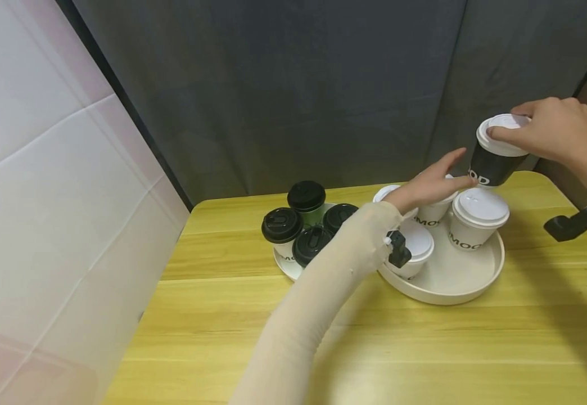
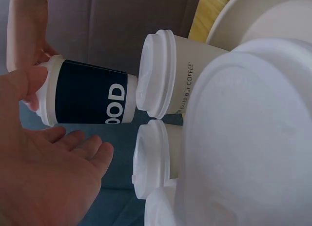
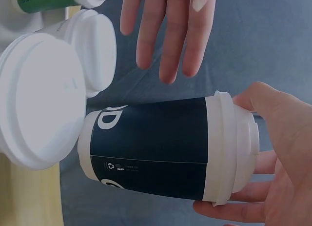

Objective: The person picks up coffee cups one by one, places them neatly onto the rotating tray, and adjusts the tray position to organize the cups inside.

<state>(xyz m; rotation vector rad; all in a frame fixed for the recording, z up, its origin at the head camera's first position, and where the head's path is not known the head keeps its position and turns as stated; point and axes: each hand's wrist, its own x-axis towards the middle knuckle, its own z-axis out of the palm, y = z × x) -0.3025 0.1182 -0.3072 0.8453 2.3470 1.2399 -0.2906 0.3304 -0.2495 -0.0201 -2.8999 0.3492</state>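
Note:
By its white lid, my right hand (image 1: 564, 132) grips a paper coffee cup (image 1: 493, 163) with a dark sleeve. Its base is right at the lid of a white cup (image 1: 478, 219) on the round cream tray (image 1: 445, 297). My left hand (image 1: 431, 184) reaches over the tray with straight fingers, which point toward the dark-sleeved cup. In the right wrist view, the fingers (image 3: 168, 40) of that left hand are apart from the cup. Several more white-lidded cups (image 1: 417, 242) stand on the tray, partly hidden by my left arm.
Left of my left forearm, several black-lidded cups (image 1: 281, 225) stand on a smaller pale plate (image 1: 284, 267). Both sit on a yellow wooden table (image 1: 212, 320). A dark curtain (image 1: 273, 95) hangs behind, and a pale tiled wall (image 1: 61, 185) runs along the left.

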